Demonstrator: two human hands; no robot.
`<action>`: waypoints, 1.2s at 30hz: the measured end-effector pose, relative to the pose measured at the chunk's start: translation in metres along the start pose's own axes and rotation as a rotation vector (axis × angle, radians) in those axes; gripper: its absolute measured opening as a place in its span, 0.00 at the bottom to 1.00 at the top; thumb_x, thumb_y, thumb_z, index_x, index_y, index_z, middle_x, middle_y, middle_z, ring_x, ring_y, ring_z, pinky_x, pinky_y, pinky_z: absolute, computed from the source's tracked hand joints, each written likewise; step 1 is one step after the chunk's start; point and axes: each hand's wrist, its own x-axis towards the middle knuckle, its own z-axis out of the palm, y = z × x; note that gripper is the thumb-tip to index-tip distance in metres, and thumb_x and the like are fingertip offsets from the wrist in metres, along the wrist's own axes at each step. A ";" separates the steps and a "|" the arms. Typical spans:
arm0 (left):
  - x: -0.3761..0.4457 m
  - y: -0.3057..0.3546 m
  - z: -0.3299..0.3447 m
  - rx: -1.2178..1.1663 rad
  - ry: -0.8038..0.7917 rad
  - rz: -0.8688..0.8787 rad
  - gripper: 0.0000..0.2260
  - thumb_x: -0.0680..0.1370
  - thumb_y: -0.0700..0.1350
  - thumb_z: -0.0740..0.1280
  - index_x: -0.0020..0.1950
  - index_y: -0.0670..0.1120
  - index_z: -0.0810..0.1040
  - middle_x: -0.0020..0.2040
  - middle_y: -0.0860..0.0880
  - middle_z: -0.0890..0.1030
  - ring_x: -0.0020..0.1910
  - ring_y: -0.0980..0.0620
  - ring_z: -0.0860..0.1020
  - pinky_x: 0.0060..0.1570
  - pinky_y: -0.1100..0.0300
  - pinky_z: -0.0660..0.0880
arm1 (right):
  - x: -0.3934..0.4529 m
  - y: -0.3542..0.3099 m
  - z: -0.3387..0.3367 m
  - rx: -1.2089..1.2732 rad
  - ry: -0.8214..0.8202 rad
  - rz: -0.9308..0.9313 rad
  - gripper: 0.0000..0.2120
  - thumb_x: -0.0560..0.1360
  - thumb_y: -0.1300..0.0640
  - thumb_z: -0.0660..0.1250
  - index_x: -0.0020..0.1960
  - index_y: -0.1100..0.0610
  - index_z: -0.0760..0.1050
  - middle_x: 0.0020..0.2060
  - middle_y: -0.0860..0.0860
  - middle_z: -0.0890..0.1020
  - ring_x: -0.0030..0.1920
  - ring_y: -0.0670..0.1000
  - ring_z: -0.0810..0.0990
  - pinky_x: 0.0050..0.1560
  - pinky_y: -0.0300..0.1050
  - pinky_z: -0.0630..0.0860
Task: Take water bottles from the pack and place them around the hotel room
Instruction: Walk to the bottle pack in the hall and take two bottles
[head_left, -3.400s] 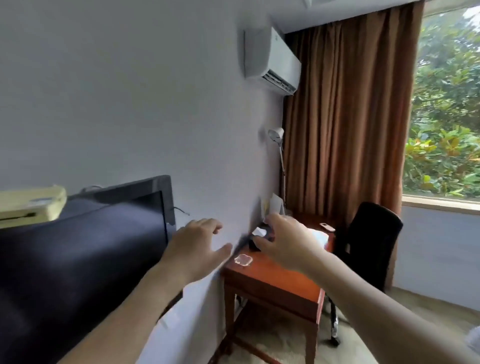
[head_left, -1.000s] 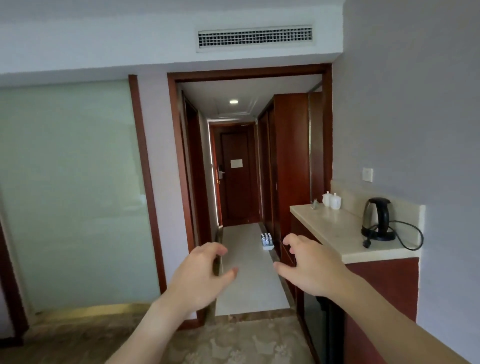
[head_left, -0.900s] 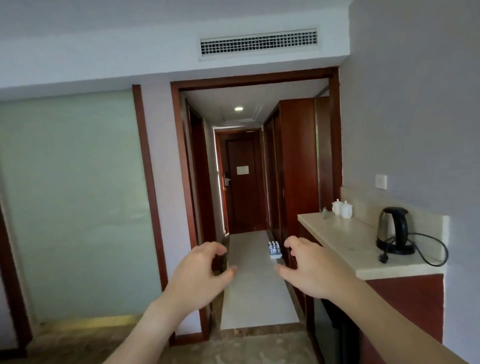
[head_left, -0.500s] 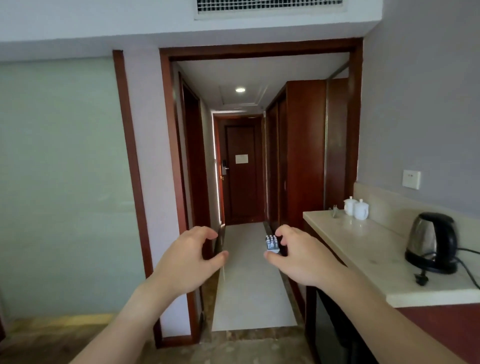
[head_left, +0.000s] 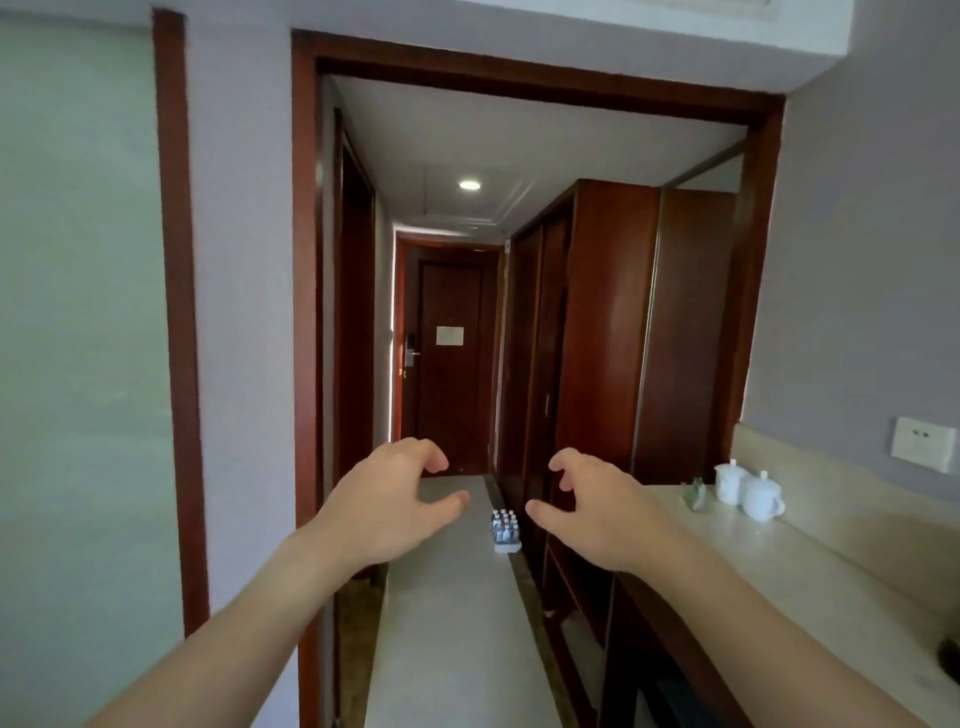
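Head camera showed us facing the entry corridor, where a few seconds earlier we had been looking at the desk by the window; we had turned round and come nearer the doorway, so the pack of water bottles (head_left: 505, 531) looked larger than a second before. It stood on the pale hallway floor (head_left: 447, 613) at twelve o'clock, against the wardrobe (head_left: 608, 332), well apart from us. Our left hand (head_left: 387, 506) and right hand (head_left: 597, 512) were both raised ahead with fingers loosely curled, holding nothing. At two o'clock two white lidded cups (head_left: 748, 491) sat on the stone counter (head_left: 810, 587). We judged this the walk back to fetch more bottles
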 end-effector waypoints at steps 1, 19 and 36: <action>0.015 -0.010 0.006 -0.011 -0.002 0.001 0.21 0.75 0.61 0.67 0.65 0.54 0.75 0.60 0.58 0.77 0.59 0.59 0.75 0.59 0.62 0.74 | 0.017 0.002 0.006 0.006 -0.001 0.006 0.31 0.75 0.36 0.64 0.72 0.50 0.64 0.61 0.46 0.76 0.55 0.47 0.77 0.54 0.44 0.76; 0.308 -0.105 0.170 0.042 -0.001 -0.023 0.23 0.76 0.59 0.68 0.68 0.51 0.73 0.64 0.55 0.77 0.62 0.57 0.74 0.59 0.62 0.73 | 0.343 0.163 0.127 0.109 -0.031 -0.051 0.33 0.75 0.37 0.65 0.73 0.53 0.64 0.65 0.50 0.75 0.61 0.51 0.76 0.57 0.45 0.75; 0.567 -0.255 0.311 -0.026 -0.049 -0.066 0.20 0.75 0.59 0.69 0.63 0.53 0.75 0.56 0.58 0.76 0.57 0.58 0.76 0.53 0.62 0.74 | 0.625 0.256 0.233 0.099 -0.050 -0.043 0.33 0.75 0.38 0.65 0.74 0.52 0.62 0.63 0.49 0.75 0.58 0.49 0.77 0.53 0.44 0.75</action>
